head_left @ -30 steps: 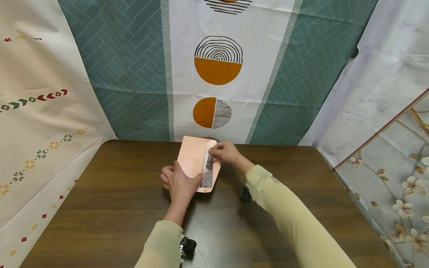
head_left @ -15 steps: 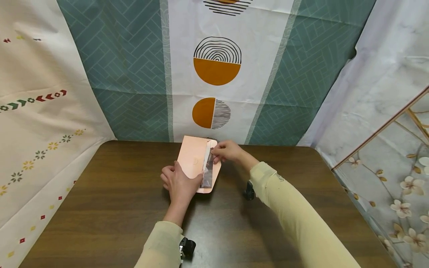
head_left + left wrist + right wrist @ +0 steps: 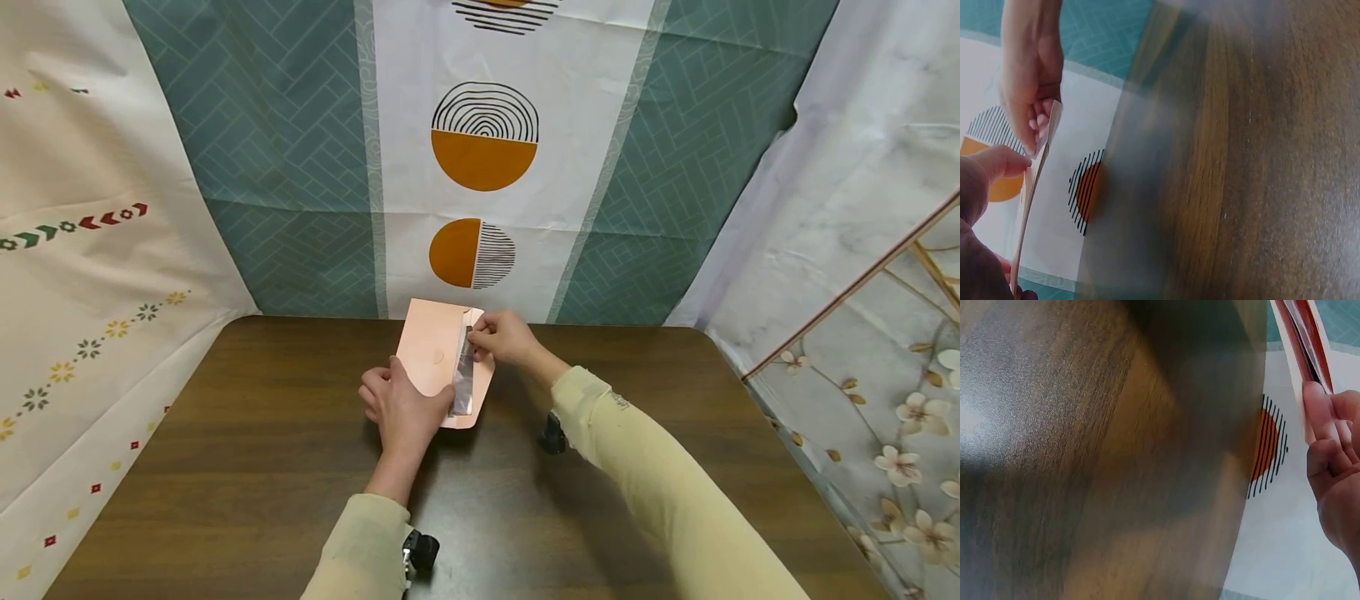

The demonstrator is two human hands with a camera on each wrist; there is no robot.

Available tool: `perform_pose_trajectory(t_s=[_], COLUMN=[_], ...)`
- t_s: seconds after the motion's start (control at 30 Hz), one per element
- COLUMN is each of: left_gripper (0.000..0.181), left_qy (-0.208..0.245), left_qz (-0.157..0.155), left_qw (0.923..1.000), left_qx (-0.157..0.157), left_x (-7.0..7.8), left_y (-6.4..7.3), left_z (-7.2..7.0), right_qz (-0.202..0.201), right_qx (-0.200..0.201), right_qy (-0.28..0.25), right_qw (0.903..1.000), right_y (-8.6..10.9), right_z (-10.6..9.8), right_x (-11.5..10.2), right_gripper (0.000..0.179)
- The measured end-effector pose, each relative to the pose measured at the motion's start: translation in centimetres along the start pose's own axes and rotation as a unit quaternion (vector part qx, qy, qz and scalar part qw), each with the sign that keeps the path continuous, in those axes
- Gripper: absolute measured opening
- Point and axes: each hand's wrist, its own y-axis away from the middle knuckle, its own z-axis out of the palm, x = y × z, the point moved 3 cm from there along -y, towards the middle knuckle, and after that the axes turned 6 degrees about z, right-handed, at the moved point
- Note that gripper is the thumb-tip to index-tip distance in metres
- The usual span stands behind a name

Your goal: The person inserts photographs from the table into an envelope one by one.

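Note:
A peach-pink envelope is held up over the far part of the table, its mouth and unfolded flap toward the right. My left hand grips its lower left side, thumb across the front and fingers behind. A glossy grey sheet sticks out along the mouth, with a white strip beside it. My right hand pinches the sheet's upper part between thumb and fingers. In the left wrist view the envelope appears edge-on. In the right wrist view its mouth gapes slightly above my right fingers.
A dark brown wooden table lies beneath both arms. Behind it hangs a teal and white cloth with orange half-circles. A cream patterned cloth hangs at the left and a floral one at the right.
My right hand shifts slightly right, then back left and a little up. The envelope rises slightly, and a bit less of the grey sheet shows. My left hand keeps its grip.

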Motion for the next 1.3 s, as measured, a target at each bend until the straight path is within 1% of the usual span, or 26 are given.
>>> perform_pose_trajectory(t_s=[0.07, 0.1, 0.3, 0.47, 0.53, 0.67, 0.77, 0.93, 1.03, 1.1, 1.3], left_gripper=[0.1, 0.099, 0.1, 0.101, 0.102, 0.103, 0.103, 0.102, 0.102, 0.102, 0.102], left_qy=[-0.003, -0.003, 0.004, 0.01, 0.012, 0.012, 0.011, 0.01, 0.009, 0.007, 0.006], left_qz=[0.004, 0.005, 0.006, 0.002, 0.001, -0.002, -0.003, 0.001, 0.001, 0.001, 0.001], left_qw=[1.0, 1.0, 0.9999, 0.9998, 0.9997, 0.9997, 0.9998, 0.9997, 0.9998, 0.9999, 0.9999], left_qx=[0.002, 0.003, 0.009, 0.018, 0.021, 0.021, 0.019, 0.02, 0.016, 0.013, 0.014], left_x=[0.1, 0.2, 0.6, 0.4, 0.3, 0.1, 0.0, 0.1, 0.3, 0.5, 0.8], left_y=[0.0, 0.0, 0.1, 0.0, 0.0, -0.1, -0.1, -0.1, 0.0, 0.0, 0.0], left_z=[0.0, 0.0, 0.2, 0.1, 0.1, 0.1, 0.1, 0.1, 0.1, 0.2, 0.4], right_qz=[-0.008, -0.009, -0.008, 0.006, 0.013, 0.017, 0.018, 0.017, 0.008, -0.002, -0.026], right_qx=[0.006, 0.007, 0.019, 0.024, 0.019, 0.004, -0.006, -0.031, -0.046, -0.046, -0.029], right_qy=[0.014, 0.013, -0.033, -0.065, -0.073, -0.068, -0.061, -0.067, -0.057, -0.037, 0.049], right_qw=[0.9998, 0.9999, 0.9992, 0.9976, 0.9971, 0.9975, 0.998, 0.9971, 0.9973, 0.9982, 0.9981], right_y=[0.1, 0.2, 0.1, -0.2, -0.3, -0.2, -0.1, -0.1, -0.3, -0.5, -1.0], right_z=[-0.1, -0.1, 0.5, 1.5, 1.8, 1.8, 1.5, 0.6, 0.4, 0.3, 0.1], right_x=[-0.2, -0.3, 0.0, 0.2, 0.3, 0.2, 0.1, 0.1, -0.1, -0.2, -0.3], right_gripper=[0.015, 0.015, 0.014, 0.014, 0.014, 0.014, 0.016, 0.016, 0.015, 0.015, 0.016])
